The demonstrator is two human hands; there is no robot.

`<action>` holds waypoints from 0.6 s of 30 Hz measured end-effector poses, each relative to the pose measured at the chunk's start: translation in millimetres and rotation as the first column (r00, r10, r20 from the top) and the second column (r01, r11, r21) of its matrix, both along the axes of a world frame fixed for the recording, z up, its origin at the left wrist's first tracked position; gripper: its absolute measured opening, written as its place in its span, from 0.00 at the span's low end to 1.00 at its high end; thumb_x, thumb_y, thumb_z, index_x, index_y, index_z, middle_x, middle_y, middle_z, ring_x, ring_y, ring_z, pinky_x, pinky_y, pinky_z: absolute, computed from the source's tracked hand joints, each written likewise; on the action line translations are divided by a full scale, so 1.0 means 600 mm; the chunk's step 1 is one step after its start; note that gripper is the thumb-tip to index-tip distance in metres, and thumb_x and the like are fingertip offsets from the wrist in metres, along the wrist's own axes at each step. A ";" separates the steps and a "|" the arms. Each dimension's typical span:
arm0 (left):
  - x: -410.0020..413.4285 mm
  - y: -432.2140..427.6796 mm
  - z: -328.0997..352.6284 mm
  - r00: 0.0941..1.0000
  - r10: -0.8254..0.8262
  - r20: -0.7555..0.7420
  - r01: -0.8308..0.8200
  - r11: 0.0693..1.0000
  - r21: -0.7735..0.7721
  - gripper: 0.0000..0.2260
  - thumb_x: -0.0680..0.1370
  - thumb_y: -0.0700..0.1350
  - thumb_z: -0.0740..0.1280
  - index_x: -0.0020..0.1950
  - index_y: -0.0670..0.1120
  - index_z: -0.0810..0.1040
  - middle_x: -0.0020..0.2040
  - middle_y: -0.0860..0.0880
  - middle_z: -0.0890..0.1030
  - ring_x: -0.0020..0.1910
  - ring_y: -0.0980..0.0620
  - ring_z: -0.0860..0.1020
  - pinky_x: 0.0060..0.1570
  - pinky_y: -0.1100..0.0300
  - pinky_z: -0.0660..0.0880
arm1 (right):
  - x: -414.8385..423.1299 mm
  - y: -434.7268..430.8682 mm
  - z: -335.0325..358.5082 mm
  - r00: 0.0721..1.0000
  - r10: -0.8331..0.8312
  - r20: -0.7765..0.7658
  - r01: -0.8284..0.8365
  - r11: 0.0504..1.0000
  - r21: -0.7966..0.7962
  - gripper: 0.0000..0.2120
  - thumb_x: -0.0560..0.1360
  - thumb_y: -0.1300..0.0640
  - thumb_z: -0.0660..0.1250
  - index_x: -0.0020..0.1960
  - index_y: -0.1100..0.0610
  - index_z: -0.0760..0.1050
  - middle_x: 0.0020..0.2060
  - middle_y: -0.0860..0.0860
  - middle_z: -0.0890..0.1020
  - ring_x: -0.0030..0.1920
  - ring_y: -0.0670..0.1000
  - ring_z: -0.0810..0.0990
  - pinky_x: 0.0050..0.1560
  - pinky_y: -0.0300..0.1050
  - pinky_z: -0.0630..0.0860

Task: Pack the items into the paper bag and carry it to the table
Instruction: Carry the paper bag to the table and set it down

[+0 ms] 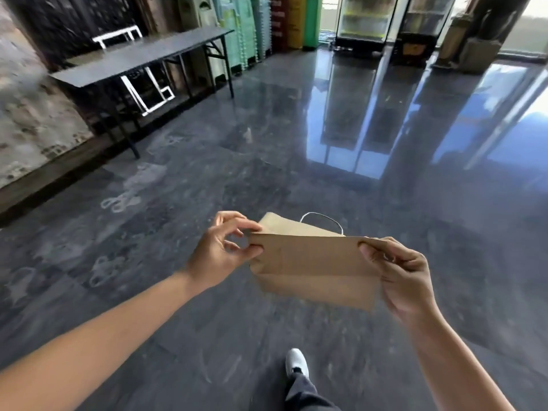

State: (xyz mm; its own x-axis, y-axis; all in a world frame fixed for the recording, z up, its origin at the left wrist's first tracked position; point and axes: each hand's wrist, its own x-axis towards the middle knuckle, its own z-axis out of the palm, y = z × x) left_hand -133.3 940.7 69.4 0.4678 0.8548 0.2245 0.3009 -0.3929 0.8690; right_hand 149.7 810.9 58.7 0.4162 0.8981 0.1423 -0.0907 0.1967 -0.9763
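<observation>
A brown paper bag (311, 262) with a white cord handle (323, 219) is held folded flat in front of me, above the dark floor. My left hand (225, 250) pinches its left edge with thumb and fingertips. My right hand (400, 271) grips its right edge. A long grey folding table (139, 59) stands at the upper left against the wall. No items for packing are in view.
The glossy dark stone floor (267, 143) stretches ahead. White metal frames (148, 93) lean under the table. Stacked coloured crates (261, 25) line the back wall, glass-door fridges (364, 19) stand at the far right. My white shoe (296, 361) shows at the bottom.
</observation>
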 end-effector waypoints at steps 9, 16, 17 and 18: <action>-0.012 0.300 0.036 0.986 0.163 0.027 -0.163 0.986 -0.033 0.10 0.75 0.44 0.72 0.55 0.46 0.79 0.68 0.51 0.73 0.67 0.56 0.71 0.66 0.61 0.66 | -0.005 0.444 0.045 0.935 0.291 -0.203 -0.309 0.949 -0.059 0.09 0.65 0.58 0.75 0.44 0.60 0.84 0.35 0.51 0.85 0.36 0.49 0.81 0.39 0.40 0.76; -0.110 0.573 -0.037 0.939 0.328 0.105 -0.334 0.942 0.042 0.10 0.72 0.49 0.71 0.52 0.49 0.85 0.59 0.53 0.82 0.67 0.56 0.72 0.68 0.59 0.68 | -0.105 0.784 0.006 0.876 0.421 -0.233 -0.459 0.878 -0.137 0.08 0.67 0.61 0.74 0.45 0.62 0.83 0.35 0.54 0.85 0.35 0.50 0.81 0.37 0.42 0.77; -0.132 0.623 -0.046 0.939 0.337 0.068 -0.341 0.938 0.057 0.12 0.70 0.51 0.73 0.53 0.52 0.84 0.59 0.56 0.82 0.69 0.57 0.70 0.68 0.60 0.66 | -0.119 0.840 0.001 0.866 0.443 -0.233 -0.480 0.865 -0.142 0.09 0.67 0.60 0.74 0.46 0.63 0.83 0.35 0.54 0.85 0.35 0.51 0.81 0.37 0.42 0.77; -0.156 0.674 -0.055 0.938 0.344 0.036 -0.346 0.937 0.050 0.14 0.68 0.53 0.74 0.53 0.55 0.84 0.58 0.59 0.82 0.69 0.58 0.69 0.68 0.61 0.64 | -0.136 0.898 -0.004 0.860 0.461 -0.220 -0.497 0.855 -0.150 0.09 0.67 0.60 0.74 0.46 0.63 0.83 0.35 0.54 0.85 0.36 0.51 0.81 0.38 0.43 0.77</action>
State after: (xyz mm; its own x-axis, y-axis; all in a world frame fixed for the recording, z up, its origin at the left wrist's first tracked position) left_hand -227.1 1344.9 36.5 0.1399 0.9488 0.2832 0.4038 -0.3158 0.8586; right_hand 68.0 1349.9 56.2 -0.0712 0.9934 -0.0895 -0.2918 -0.1065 -0.9505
